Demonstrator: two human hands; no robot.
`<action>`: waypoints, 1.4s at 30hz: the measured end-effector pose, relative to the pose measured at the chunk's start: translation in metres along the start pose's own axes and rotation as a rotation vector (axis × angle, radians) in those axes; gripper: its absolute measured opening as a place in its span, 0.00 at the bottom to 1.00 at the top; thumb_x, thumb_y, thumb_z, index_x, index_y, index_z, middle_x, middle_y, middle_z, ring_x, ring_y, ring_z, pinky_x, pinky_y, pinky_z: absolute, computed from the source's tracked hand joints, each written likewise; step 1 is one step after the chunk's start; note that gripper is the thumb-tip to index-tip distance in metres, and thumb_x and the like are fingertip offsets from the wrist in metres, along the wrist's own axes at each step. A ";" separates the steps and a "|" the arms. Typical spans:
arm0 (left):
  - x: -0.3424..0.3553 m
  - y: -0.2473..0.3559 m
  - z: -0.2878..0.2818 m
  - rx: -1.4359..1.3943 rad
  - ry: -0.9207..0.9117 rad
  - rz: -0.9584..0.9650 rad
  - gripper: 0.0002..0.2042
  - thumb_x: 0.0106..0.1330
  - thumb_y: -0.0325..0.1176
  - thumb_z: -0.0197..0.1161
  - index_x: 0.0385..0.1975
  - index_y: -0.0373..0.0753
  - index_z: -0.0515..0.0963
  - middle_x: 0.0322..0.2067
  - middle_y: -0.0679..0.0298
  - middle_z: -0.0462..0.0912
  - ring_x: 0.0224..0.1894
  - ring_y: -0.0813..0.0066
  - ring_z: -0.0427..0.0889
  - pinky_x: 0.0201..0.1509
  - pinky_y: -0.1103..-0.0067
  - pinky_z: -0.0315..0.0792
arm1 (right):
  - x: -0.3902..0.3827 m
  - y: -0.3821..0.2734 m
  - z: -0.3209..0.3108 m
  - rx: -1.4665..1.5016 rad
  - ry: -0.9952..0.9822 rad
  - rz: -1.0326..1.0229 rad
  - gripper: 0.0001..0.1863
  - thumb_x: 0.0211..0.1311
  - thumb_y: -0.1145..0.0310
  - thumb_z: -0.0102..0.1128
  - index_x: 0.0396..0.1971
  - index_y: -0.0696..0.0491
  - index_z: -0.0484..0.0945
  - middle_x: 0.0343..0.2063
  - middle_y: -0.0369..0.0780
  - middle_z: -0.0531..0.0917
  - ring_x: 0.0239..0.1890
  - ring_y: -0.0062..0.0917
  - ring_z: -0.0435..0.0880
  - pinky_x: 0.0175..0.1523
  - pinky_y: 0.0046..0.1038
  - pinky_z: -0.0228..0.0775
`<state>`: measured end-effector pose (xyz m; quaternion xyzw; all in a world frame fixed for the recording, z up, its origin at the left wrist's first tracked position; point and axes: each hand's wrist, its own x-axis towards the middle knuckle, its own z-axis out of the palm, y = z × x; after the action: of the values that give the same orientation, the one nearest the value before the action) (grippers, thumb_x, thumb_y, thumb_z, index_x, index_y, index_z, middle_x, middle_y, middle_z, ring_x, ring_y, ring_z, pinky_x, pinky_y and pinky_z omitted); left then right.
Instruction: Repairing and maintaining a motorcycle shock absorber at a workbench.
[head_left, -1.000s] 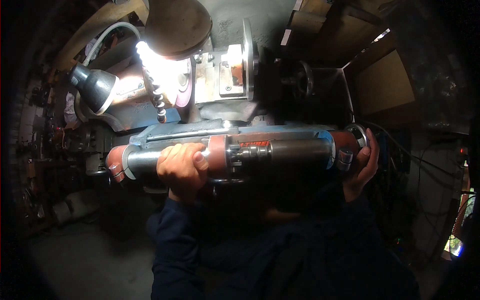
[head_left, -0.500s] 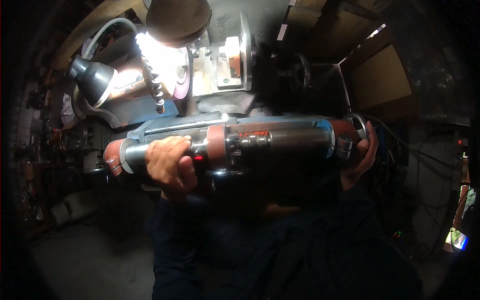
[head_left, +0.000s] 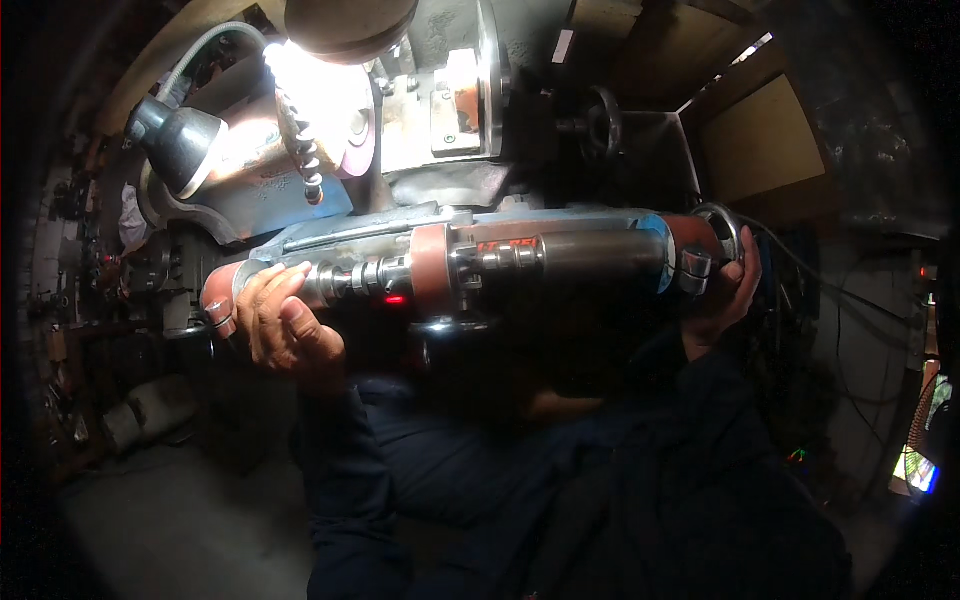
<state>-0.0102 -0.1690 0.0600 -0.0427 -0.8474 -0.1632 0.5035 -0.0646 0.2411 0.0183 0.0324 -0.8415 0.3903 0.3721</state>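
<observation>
A long machine spindle lies across the middle of the view, held by a red collar (head_left: pixel 431 270) at its centre. My left hand (head_left: pixel 290 325) is closed over the shiny metal cylinder (head_left: pixel 325 285) near the left red end bracket (head_left: pixel 220 290), its thumb apart on the near side. Ringed metal fittings (head_left: pixel 370 277) show between that hand and the centre collar. Right of the collar runs a dark grey cylinder (head_left: pixel 600 258) up to the right end bracket (head_left: pixel 690 235). At that end, my right hand (head_left: pixel 728 300) curls its fingers round the rim of a metal handwheel (head_left: pixel 738 235).
Behind the spindle, a lit lamp (head_left: pixel 180 145) and a segmented coolant hose (head_left: pixel 307 160) stand by a grinding wheel (head_left: pixel 358 145). Another handwheel (head_left: pixel 603 125) sits in shadow farther back. A chrome lever (head_left: pixel 445 326) juts below the centre collar. Cables (head_left: pixel 800 270) hang at the right.
My left hand has slid left along the spindle, uncovering the ringed fittings beside the centre collar. My right hand stays at the handwheel. The view has shifted slightly.
</observation>
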 end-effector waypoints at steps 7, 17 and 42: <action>-0.003 0.003 0.001 -0.044 0.004 0.005 0.12 0.66 0.32 0.46 0.29 0.35 0.77 0.29 0.59 0.83 0.38 0.61 0.79 0.48 0.69 0.72 | -0.003 0.005 -0.001 -0.046 0.002 -0.037 0.30 0.71 0.48 0.35 0.59 0.58 0.64 0.55 0.50 0.71 0.55 0.38 0.74 0.56 0.36 0.69; -0.024 0.118 0.013 -0.042 -0.508 0.169 0.17 0.58 0.44 0.60 0.46 0.48 0.77 0.56 0.54 0.68 0.61 0.54 0.61 0.63 0.64 0.59 | 0.002 -0.008 0.003 0.018 0.019 0.022 0.29 0.72 0.48 0.34 0.57 0.57 0.65 0.54 0.50 0.72 0.53 0.37 0.75 0.53 0.36 0.72; -0.020 0.112 0.024 -0.143 -0.464 0.064 0.23 0.50 0.26 0.58 0.51 0.46 0.75 0.53 0.55 0.69 0.57 0.58 0.64 0.58 0.69 0.60 | -0.008 0.013 0.003 -0.049 0.047 -0.085 0.28 0.71 0.51 0.39 0.57 0.60 0.65 0.56 0.47 0.67 0.55 0.34 0.72 0.55 0.34 0.71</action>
<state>0.0061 -0.0540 0.0587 -0.1415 -0.9248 -0.1928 0.2959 -0.0648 0.2464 0.0031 0.0499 -0.8398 0.3538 0.4088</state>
